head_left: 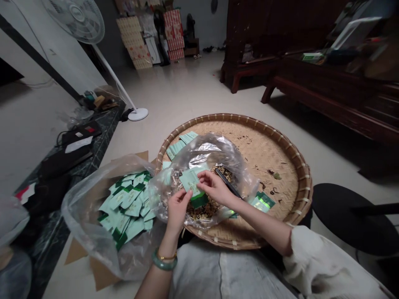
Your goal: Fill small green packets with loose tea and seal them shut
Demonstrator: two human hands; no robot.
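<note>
A pale green paper packet (pixel 188 182) with a dark green end is pinched between my two hands, over an opened clear plastic bag (pixel 212 147). At the packet's lower edge, my left hand (pixel 179 207) grips it between thumb and fingers. My right hand (pixel 215 187) closes on its right side. Under the packet, the bag holds a loose brown and yellow dried mix (pixel 199 212). A black stick-like handle (pixel 229 183) slants out of the mix behind my right hand; its lower end is hidden.
The bag sits on a round woven bamboo tray (pixel 268 145). Stacked pale green packets (pixel 182 144) lie at its far left, shiny green packets (pixel 263 202) at its right. To the left stands a large plastic bag (pixel 90 207) of filled packets. A fan (pixel 138 114) stands beyond.
</note>
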